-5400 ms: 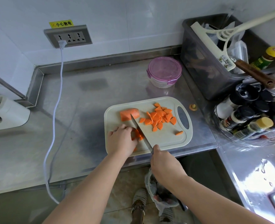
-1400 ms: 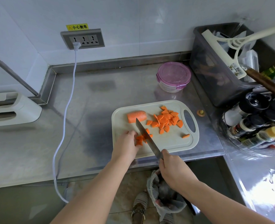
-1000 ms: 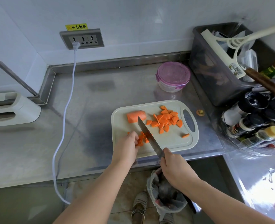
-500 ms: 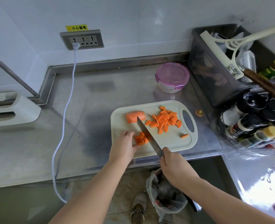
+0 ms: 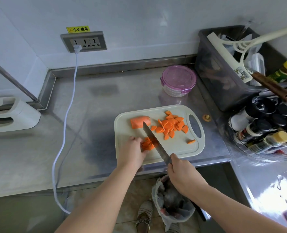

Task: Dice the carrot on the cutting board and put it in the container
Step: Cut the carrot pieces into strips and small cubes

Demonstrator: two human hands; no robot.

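Our right hand (image 5: pixel 181 174) is wrapped tight round the handle of the knife (image 5: pixel 156 143), whose blade slants across the cutting board (image 5: pixel 178 148). Our left hand (image 5: pixel 131 152) has its fingers curled, the tips pinning a small heap of sliced carrot (image 5: pixel 147 144) just left of the blade. A thick uncut carrot stub (image 5: pixel 140 121) lies at the board's far left, by the knife tip; we cannot tell whether they touch. A larger pile of cut pieces (image 5: pixel 171 126) sits towards the handle hole, with one stray piece (image 5: pixel 191 141) apart from it. The container (image 5: pixel 178 80) stands behind the board with its purple lid on. We judge the carrot light, stiff and brittle under the edge, and its damp cut faces likely to slide. The slices are best held flat side down with fingertips tucked back. The stub would roll, so we would grip its rounded back. The dice look too small to pinch singly and are better scooped together.
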